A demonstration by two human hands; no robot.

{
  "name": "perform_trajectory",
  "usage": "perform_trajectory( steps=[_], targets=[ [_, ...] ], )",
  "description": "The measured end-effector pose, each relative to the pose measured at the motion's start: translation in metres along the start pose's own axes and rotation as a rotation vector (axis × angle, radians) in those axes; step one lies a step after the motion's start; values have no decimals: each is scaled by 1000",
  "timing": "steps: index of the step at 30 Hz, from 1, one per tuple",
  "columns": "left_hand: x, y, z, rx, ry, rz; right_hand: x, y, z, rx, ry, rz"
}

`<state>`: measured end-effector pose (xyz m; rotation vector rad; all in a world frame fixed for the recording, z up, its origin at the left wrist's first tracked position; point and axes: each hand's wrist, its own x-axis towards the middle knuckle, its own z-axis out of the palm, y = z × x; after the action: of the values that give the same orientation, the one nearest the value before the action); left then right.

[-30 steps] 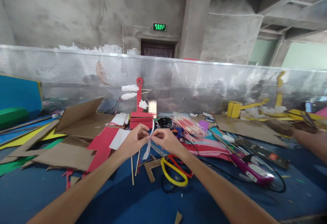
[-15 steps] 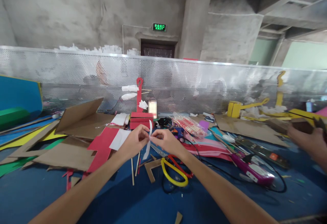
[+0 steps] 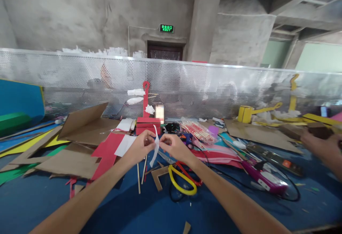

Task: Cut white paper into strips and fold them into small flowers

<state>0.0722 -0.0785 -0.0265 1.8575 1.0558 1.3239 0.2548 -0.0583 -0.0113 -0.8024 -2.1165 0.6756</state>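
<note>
Over the middle of the table my left hand [image 3: 144,143] pinches a curved strip of white paper [image 3: 154,155], which stands roughly upright. My right hand [image 3: 172,146] is just right of the strip, its thumb and forefinger pinched together; whether they touch the strip or hold something small, I cannot tell. Behind the hands stands a red box [image 3: 146,120] with a tall red post [image 3: 145,100] carrying white paper-wrapped sticks [image 3: 135,92]. Scissors with yellow and red handles [image 3: 184,186] lie below my right hand, near thin wooden sticks [image 3: 139,180].
Cardboard pieces [image 3: 66,161] and red card [image 3: 107,150] lie left. Rightward are a bag of sticks [image 3: 199,130], a purple device [image 3: 267,178] with a black cable, and a power strip [image 3: 278,159]. Another person's hand [image 3: 320,146] holds a brown block. A perforated metal panel [image 3: 187,84] stands behind.
My right fingers have shifted slightly right, away from the white strip. The strip's upper end leans a little further left. The other person's hand at right has moved slightly.
</note>
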Motion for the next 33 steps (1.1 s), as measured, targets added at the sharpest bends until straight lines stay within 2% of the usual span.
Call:
perform_trajectory(
  steps=[4,10,18,22,25,29,33],
  targets=[
    [0,2,1,48,39,-39,-1,0,0,5,-6,10],
    [2,-1,0,21,25,-43,-1,-1,0,2,-7,-9],
    [4,-6,-6,176,55,-108,0,3,1,-59,-8,-50],
    [5,-16,-15,230,42,-48,1,8,0,-112,7,-26],
    [9,-27,-25,274,75,-35,1,10,-2,-99,0,11],
    [14,-38,-39,248,131,-93,1,12,-6,-43,3,88],
    [18,-38,-56,164,230,-167,4,14,-12,98,20,195]
  ],
)
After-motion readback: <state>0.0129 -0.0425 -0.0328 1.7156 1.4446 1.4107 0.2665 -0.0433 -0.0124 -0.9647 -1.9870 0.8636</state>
